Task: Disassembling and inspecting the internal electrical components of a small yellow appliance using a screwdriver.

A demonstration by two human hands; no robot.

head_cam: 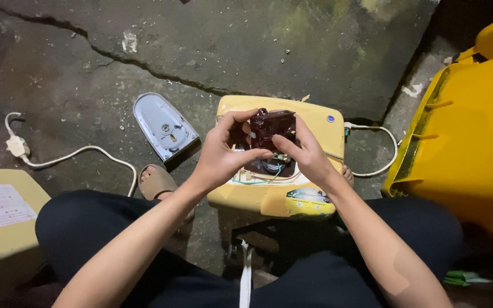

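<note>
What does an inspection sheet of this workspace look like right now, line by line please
Surface: cracked, damp concrete floor.
Job's things: dark red module held over an opened yellow appliance.
Clutter: grey cover plate on the floor; a second yellow casing at left.
Grippers: left hand and right hand both grip the module.
Cables: white cord with plug; white cord beside the appliance.
Surroundings: yellow bin at right.

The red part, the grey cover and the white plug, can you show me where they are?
Red part (272, 126), head view, on its dark top face between both hands.
Grey cover (164, 126), head view, middle of its inner side.
White plug (16, 146), head view, on its body.
</note>
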